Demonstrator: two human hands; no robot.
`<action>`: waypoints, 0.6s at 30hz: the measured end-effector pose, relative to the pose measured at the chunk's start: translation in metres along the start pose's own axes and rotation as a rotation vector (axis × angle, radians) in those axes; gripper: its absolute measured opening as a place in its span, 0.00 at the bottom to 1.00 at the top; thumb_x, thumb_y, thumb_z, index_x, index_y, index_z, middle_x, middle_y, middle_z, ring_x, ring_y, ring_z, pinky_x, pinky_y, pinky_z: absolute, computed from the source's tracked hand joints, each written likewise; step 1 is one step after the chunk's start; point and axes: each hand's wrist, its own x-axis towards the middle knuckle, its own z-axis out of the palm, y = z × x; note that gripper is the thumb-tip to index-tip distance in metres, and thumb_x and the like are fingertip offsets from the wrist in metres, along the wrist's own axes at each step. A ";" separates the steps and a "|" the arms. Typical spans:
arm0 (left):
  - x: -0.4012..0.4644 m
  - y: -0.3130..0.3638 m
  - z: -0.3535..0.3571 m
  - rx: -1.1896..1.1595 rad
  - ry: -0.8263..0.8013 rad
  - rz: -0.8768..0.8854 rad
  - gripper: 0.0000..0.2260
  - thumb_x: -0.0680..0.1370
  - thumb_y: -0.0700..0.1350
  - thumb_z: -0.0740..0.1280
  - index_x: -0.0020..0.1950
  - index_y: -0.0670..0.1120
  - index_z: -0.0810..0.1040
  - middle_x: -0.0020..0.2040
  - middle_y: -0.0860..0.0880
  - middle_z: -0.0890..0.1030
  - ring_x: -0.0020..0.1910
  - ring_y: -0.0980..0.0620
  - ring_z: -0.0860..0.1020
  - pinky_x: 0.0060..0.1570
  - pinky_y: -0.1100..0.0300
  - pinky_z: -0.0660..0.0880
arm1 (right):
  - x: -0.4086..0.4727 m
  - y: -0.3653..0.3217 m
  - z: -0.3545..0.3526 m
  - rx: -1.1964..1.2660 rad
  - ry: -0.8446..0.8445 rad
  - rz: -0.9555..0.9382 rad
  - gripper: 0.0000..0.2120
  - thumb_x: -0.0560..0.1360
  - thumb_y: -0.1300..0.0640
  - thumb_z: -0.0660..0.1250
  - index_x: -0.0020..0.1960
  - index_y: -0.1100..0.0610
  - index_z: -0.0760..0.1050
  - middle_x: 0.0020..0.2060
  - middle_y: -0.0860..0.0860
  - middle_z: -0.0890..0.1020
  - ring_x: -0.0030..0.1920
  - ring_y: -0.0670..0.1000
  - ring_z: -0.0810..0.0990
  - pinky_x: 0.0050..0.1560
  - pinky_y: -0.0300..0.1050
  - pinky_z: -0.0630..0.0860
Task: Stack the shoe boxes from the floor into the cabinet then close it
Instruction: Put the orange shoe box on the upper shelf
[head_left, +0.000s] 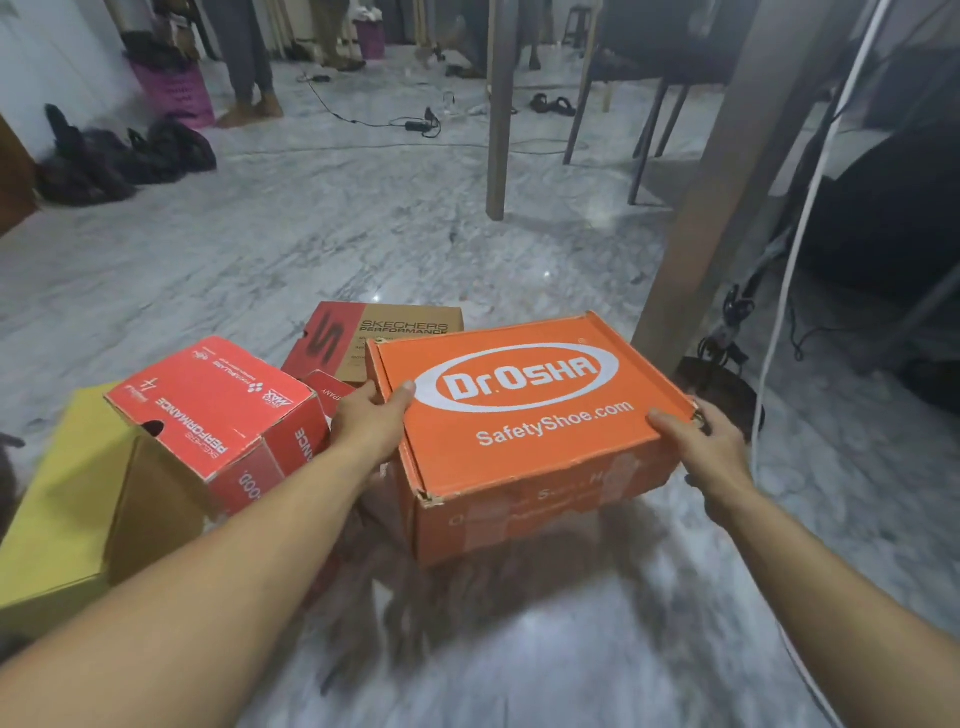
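Gripping the orange shoe box (524, 415) at its two ends, left hand (369, 421) and right hand (714, 449) hold it above the floor (363, 234), beside the red box (218, 410). Its frayed lid could likely pop open if tilted.

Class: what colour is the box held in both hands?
Orange box with white lettering, seen in the head view.

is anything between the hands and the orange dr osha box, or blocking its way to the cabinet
Nothing separates them: the left hand and right hand already grip the orange cardboard shoe box at opposite ends. The cabinet is out of view, so that path cannot be judged.
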 end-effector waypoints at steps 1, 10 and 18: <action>-0.001 0.000 0.000 -0.010 0.031 -0.001 0.08 0.74 0.55 0.71 0.46 0.52 0.78 0.48 0.46 0.84 0.47 0.42 0.83 0.53 0.44 0.79 | -0.002 0.001 -0.004 0.001 -0.059 0.001 0.26 0.71 0.49 0.75 0.66 0.49 0.72 0.53 0.47 0.78 0.57 0.55 0.77 0.53 0.57 0.76; -0.053 0.029 -0.032 -0.210 -0.467 0.056 0.34 0.58 0.45 0.82 0.62 0.49 0.76 0.53 0.47 0.85 0.47 0.49 0.85 0.38 0.61 0.81 | -0.043 -0.045 -0.040 0.019 -0.169 -0.180 0.40 0.54 0.39 0.82 0.61 0.50 0.75 0.50 0.47 0.82 0.49 0.49 0.82 0.45 0.47 0.80; -0.101 0.088 -0.091 -0.135 -0.583 0.360 0.39 0.59 0.39 0.82 0.67 0.48 0.71 0.56 0.46 0.84 0.54 0.49 0.83 0.49 0.56 0.80 | -0.077 -0.146 -0.091 -0.077 -0.284 -0.371 0.53 0.47 0.38 0.81 0.68 0.52 0.69 0.55 0.49 0.81 0.50 0.49 0.83 0.38 0.43 0.76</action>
